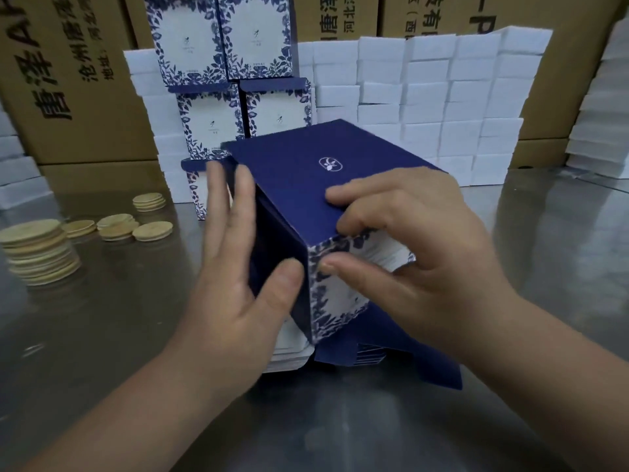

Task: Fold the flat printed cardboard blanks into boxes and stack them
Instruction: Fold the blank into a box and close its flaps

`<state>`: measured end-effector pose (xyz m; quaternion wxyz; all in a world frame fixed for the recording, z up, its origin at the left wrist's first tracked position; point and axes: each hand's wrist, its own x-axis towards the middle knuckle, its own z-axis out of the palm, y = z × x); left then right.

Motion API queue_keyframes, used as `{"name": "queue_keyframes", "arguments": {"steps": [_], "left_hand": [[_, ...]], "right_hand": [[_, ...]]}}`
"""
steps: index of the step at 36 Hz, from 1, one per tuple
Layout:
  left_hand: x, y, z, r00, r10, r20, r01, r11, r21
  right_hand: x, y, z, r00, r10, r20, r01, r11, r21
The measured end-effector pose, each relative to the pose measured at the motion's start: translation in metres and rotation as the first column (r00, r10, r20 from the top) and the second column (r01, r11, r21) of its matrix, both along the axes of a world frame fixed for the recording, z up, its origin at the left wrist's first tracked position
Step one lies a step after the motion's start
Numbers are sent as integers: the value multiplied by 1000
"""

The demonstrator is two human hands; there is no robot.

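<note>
finished boxes (235, 63) stand at eleven o'clock; our left fingers (243, 199) press flat, right fingers (354, 199) clasp the half-folded box (299, 185), blanks (292, 349) beneath.

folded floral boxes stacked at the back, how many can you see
5 stacked boxes: two on top, two below them, one at the bottom; the held box may hide more.

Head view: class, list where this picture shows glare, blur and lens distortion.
In the head view the steel table throws back soft glare and smeared reflections; in the same view the left hand is motion-blurred, its fingers most, while the blue box reads sharper; the brown cartons lean toward the frame's edges, wide-angle distortion.
</note>
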<state>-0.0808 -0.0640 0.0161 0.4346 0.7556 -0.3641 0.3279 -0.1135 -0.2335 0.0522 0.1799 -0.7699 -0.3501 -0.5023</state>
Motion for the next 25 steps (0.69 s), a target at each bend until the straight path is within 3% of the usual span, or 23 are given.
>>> {"name": "queue_keyframes", "arguments": {"steps": [3,8,13,18,25], "left_hand": [[0,0,-1,991,5,135,-5,1000,2],[-4,-2,3,993,-7,117,22,992,-124],[-4,0,4,985,-21,174,49,986,-157],[-6,-2,4,982,-17,190,44,989,-142],[-11,-11,9,975,72,210,-34,983,-178]], "right_hand": [[1,6,-4,998,-26,51,26,1000,-2],[3,4,-6,988,-49,145,53,998,-22],[11,-26,-2,964,-228,135,218,972,86],[14,-29,-6,992,-84,92,74,992,102],[13,-27,-8,990,-93,103,80,989,125]]}}
